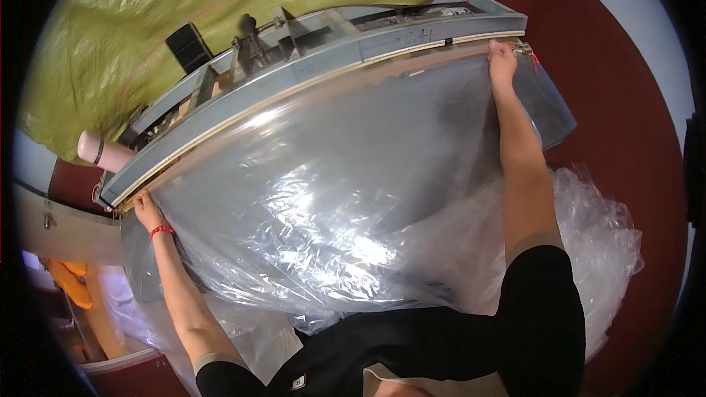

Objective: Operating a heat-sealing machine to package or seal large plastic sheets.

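A wide sheet of clear plastic film [346, 169] stretches between my hands, its far edge lying along a long grey metal frame [323, 66]. At the frame's left end my left hand [148, 210] is closed on the film's left corner, a red bead bracelet round the wrist. My right hand [502, 66] pinches the film's far right corner near the other end of the frame. Both arms are spread and stretched forward. Toward my body the film hangs in shiny wrinkles. What lies between my fingertips is partly hidden.
Beyond the frame hangs a yellow-green woven sheet [132, 37]. A black phone-like slab [189, 49] stands on the frame, and a pink cylinder [104, 151] sits at its left end. More crumpled film [596, 242] spills over the dark red floor [588, 81] at right. Orange items [71, 283] lie lower left.
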A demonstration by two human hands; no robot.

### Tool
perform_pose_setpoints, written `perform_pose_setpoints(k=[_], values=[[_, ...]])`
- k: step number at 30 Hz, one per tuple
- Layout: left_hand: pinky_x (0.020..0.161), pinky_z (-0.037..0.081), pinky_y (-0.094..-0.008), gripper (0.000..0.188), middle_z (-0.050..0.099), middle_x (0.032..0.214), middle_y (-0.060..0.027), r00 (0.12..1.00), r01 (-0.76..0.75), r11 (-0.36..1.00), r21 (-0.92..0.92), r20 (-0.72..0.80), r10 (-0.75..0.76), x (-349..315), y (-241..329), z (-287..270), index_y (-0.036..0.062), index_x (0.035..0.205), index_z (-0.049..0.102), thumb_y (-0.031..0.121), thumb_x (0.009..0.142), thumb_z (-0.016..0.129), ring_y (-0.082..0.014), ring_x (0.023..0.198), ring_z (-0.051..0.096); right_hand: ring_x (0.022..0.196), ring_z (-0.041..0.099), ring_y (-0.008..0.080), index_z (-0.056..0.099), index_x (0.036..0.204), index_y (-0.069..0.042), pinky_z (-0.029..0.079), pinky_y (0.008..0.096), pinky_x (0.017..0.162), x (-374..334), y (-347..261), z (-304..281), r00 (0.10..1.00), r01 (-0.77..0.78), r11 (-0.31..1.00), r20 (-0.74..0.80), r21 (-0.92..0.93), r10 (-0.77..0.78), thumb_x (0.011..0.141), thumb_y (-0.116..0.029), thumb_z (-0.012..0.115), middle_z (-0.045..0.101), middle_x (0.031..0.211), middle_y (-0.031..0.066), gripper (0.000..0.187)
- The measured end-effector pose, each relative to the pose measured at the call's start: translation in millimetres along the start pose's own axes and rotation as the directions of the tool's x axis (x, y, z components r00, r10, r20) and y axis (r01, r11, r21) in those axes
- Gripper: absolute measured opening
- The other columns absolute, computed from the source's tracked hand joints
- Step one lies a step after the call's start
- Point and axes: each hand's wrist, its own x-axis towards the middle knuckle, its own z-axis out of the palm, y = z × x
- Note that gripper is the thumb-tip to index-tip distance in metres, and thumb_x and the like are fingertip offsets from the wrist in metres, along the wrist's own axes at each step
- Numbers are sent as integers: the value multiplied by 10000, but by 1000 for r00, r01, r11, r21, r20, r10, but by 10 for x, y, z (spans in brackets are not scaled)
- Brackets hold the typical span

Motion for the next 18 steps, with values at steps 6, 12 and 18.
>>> perform_pose_setpoints(k=[6, 12, 18], values=[[548, 314, -175, 144, 422, 650, 59, 998, 70, 997, -30, -2, -70, -23, 102, 91, 90, 721, 471, 141, 813, 569, -43, 589, 356, 487, 494, 110, 502, 795, -14, 412, 236, 476, 20, -62, -11, 984, -40, 999, -174, 12, 42, 744, -146, 628, 535, 605, 51, 189], [540, 329, -196, 124, 435, 659, 32, 981, 170, 956, -237, -51, -187, -171, 425, 186, 76, 726, 448, 142, 798, 524, -62, 584, 387, 444, 504, 142, 452, 818, -14, 377, 258, 384, -133, -389, -47, 971, -153, 972, -155, 176, 181, 805, -140, 500, 531, 588, 84, 135], [617, 375, -217, 126, 488, 746, 0, 984, 147, 970, -191, -75, -164, -126, 326, 113, 25, 811, 497, 148, 804, 473, -91, 675, 449, 495, 536, 134, 491, 838, -15, 404, 251, 422, -81, -289, -100, 986, -132, 979, -85, 155, 146, 826, -239, 509, 558, 651, 82, 225]])
